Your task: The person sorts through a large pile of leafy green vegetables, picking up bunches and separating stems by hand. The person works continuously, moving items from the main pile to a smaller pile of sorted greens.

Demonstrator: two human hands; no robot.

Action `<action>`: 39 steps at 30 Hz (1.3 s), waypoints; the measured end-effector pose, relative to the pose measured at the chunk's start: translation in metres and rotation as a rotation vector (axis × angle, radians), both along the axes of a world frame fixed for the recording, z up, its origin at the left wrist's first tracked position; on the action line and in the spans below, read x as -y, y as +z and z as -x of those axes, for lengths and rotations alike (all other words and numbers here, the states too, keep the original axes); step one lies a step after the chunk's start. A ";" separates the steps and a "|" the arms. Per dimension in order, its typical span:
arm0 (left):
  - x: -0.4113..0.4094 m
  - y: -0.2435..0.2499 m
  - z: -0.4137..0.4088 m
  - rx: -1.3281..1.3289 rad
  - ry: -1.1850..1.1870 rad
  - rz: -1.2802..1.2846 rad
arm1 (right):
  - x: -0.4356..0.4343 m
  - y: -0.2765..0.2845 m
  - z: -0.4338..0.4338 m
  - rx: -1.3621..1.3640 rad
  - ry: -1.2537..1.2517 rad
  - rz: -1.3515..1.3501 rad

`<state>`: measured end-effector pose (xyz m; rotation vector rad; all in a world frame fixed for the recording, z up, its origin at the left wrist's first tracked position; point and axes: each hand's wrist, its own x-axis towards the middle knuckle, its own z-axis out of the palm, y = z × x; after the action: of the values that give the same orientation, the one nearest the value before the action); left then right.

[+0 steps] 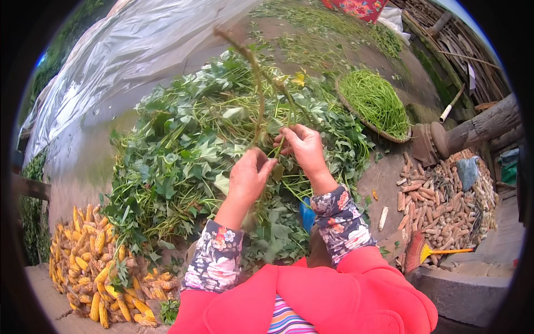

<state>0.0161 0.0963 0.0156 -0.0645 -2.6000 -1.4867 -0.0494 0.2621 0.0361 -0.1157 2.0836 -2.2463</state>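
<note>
My left hand point(247, 172) grips a leafy vine point(258, 94) whose brown, woody end rises above my hands and bends to the left. To its right, my right hand point(305, 147) pinches thin green stems of the vine between thumb and fingers. Thumb and finger of the left hand nearly meet the right hand at these stems. Beneath both hands spreads a large heap of cut green vines point(183, 167) with lobed leaves, which look like sweet potato vines. Something blue point(307, 213) shows partly beside my right sleeve; its kind cannot be told.
A round woven basket point(369, 125) holds trimmed green stalks point(373, 102) at the right. Corn cobs point(100, 267) lie front left, bare cobs point(438, 213) at right with a broom point(421, 252). A wooden post point(484, 125) juts in; plastic sheeting point(121, 54) covers the back left.
</note>
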 end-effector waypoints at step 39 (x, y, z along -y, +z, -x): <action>0.009 0.001 -0.005 0.568 -0.442 -1.320 | -0.019 -0.017 -0.001 0.242 0.448 0.014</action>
<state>0.0211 0.0874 0.0167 -0.0681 -1.3255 -3.4119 -0.0484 0.2808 0.0188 -0.2674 1.7138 -1.9021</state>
